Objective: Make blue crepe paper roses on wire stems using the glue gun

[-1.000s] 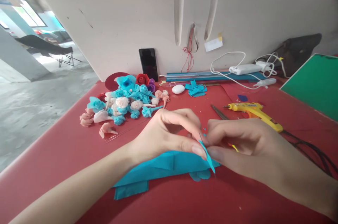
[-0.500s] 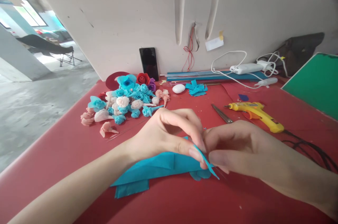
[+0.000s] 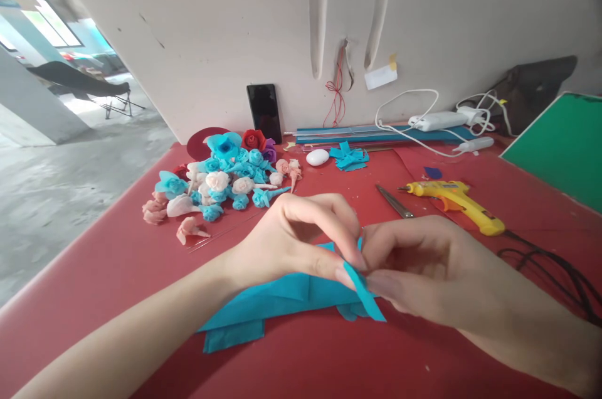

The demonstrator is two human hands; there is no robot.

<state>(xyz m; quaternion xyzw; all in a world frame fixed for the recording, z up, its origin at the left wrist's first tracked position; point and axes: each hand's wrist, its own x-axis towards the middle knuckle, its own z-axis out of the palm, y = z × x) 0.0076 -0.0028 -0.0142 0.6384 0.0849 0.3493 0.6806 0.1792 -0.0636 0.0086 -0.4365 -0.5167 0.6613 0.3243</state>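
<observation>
Over the red table (image 3: 329, 367), my left hand (image 3: 301, 239) pinches a narrow strip of blue crepe paper (image 3: 365, 297) between thumb and fingertips. My right hand (image 3: 433, 273) meets it there, its thumb and fingers closed on the same strip. One end of the paper hangs down below the fingertips; a small bit shows above them. Any thin stem inside the pinch is hidden. Under the hands lie folded blue crepe paper sheets (image 3: 268, 302) and some rounded blue paper pieces (image 3: 348, 312).
Paper flowers (image 3: 219, 182) are heaped at the left back. A phone (image 3: 264, 111) leans on the wall. Scissors (image 3: 394, 201) and a yellow glue gun (image 3: 456, 201) lie to the right, near a white egg-shaped object (image 3: 318, 157), blue scraps (image 3: 348, 157) and a power strip (image 3: 437, 122).
The strip has turned so that more of its flat face shows. My right thumb has shifted slightly left, closer to the left fingertips. The items on the table stay put.
</observation>
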